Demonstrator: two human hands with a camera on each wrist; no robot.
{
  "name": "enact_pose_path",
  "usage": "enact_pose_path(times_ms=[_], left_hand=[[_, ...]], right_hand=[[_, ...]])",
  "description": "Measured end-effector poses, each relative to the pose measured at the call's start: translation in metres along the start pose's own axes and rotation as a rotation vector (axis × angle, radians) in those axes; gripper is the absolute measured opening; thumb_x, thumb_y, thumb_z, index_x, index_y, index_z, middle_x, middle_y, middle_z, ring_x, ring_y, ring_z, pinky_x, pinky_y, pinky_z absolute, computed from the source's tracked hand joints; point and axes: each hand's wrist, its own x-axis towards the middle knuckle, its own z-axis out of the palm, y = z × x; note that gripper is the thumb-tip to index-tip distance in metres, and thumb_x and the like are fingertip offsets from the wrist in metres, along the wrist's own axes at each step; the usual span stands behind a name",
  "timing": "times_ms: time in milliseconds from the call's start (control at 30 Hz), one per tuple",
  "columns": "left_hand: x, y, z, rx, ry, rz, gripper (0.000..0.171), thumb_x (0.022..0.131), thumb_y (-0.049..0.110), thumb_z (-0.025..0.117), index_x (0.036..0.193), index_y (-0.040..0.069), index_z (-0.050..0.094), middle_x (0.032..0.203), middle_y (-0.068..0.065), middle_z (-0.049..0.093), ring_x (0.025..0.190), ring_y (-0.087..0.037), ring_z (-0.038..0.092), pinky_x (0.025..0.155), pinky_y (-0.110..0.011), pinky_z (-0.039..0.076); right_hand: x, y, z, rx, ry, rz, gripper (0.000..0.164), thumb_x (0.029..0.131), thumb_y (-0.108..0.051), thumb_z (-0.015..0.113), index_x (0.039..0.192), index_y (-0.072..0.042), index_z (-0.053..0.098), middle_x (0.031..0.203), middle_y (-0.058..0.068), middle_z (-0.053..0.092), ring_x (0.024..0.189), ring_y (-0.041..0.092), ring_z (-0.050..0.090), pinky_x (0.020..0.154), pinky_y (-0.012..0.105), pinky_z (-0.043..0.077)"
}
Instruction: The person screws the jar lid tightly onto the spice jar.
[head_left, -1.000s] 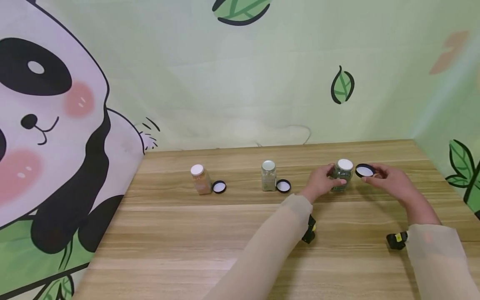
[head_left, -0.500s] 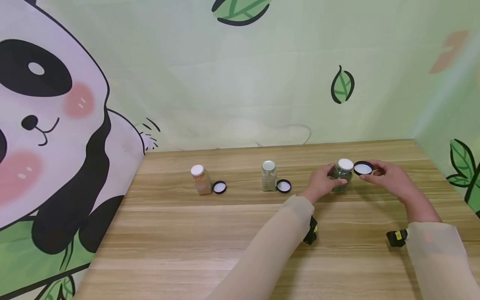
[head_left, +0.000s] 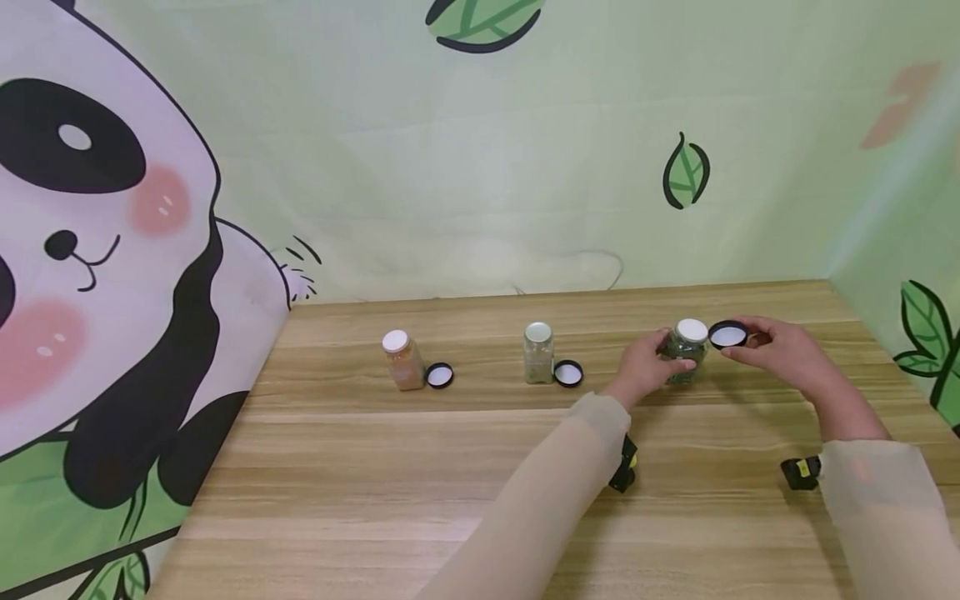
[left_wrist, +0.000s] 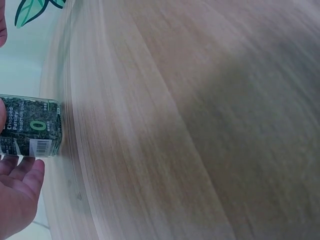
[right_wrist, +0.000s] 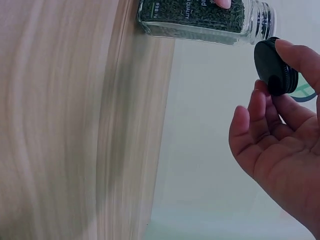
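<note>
Toward the right end of the wooden tabletop (head_left: pixel 360 492), the left hand (head_left: pixel 647 367) curls around an upright jar of chopped parsley (head_left: pixel 686 348), thumb across its near side and fingers behind, the forearm slanting up from the lower middle. Opposite it, the right hand (head_left: pixel 776 350) is raised above the surface, wrist bent inward, its thumb and fingers pinching a black lid (head_left: pixel 727 335) by the rim; the white inside faces the head camera. That lid sits just beside the jar's white top; whether they touch I cannot tell. Farther left stand a clear jar (head_left: pixel 537 354) and an orange-pink jar (head_left: pixel 406 365), each with a loose lid lying beside it.
</note>
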Motion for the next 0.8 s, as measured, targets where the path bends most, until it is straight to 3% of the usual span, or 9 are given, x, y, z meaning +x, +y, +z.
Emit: enact_pose_path(times_ms=[133, 267, 667, 800], left_hand=[[-0.0015, 0.0011, -0.0001, -0.006, -0.005, -0.016, 0.058, 0.090, 0.025, 0.080, 0.144, 0.016, 0.060, 0.142, -0.006, 0.066, 0.133, -0.016, 0.061, 0.111, -0.024, 0.047], [-0.0004, 0.0002, 0.0011, -0.014, -0.006, -0.035, 0.059, 0.090, 0.026, 0.080, 0.145, 0.017, 0.059, 0.143, -0.006, 0.066, 0.133, -0.016, 0.061, 0.111, -0.024, 0.047], [0.0008, -0.0010, -0.0014, -0.006, -0.011, -0.020, 0.058, 0.090, 0.025, 0.080, 0.144, 0.016, 0.059, 0.141, -0.006, 0.067, 0.132, -0.015, 0.062, 0.109, -0.023, 0.048], [0.0005, -0.0012, 0.0001, 0.013, 0.001, -0.022, 0.061, 0.090, 0.026, 0.081, 0.145, 0.015, 0.058, 0.141, -0.006, 0.067, 0.130, -0.015, 0.063, 0.108, -0.021, 0.048]], right_hand=[[-0.0006, -0.0014, -0.0013, 0.032, -0.011, -0.020, 0.066, 0.100, -0.025, 0.065, 0.145, 0.017, 0.041, 0.126, 0.040, 0.057, 0.118, 0.051, 0.055, 0.088, 0.050, 0.050], [0.0002, -0.0041, -0.0023, 0.084, -0.027, -0.034, 0.067, 0.101, -0.027, 0.064, 0.147, 0.015, 0.039, 0.133, 0.041, 0.054, 0.128, 0.056, 0.048, 0.100, 0.067, 0.040], [0.0035, -0.0081, 0.0000, 0.112, -0.022, -0.034, 0.067, 0.102, -0.026, 0.062, 0.149, 0.015, 0.037, 0.132, 0.041, 0.056, 0.121, 0.046, 0.053, 0.098, 0.060, 0.045], [0.0033, -0.0083, 0.0003, 0.124, -0.024, -0.029, 0.068, 0.102, -0.027, 0.062, 0.150, 0.014, 0.036, 0.134, 0.041, 0.054, 0.124, 0.051, 0.052, 0.098, 0.061, 0.044]])
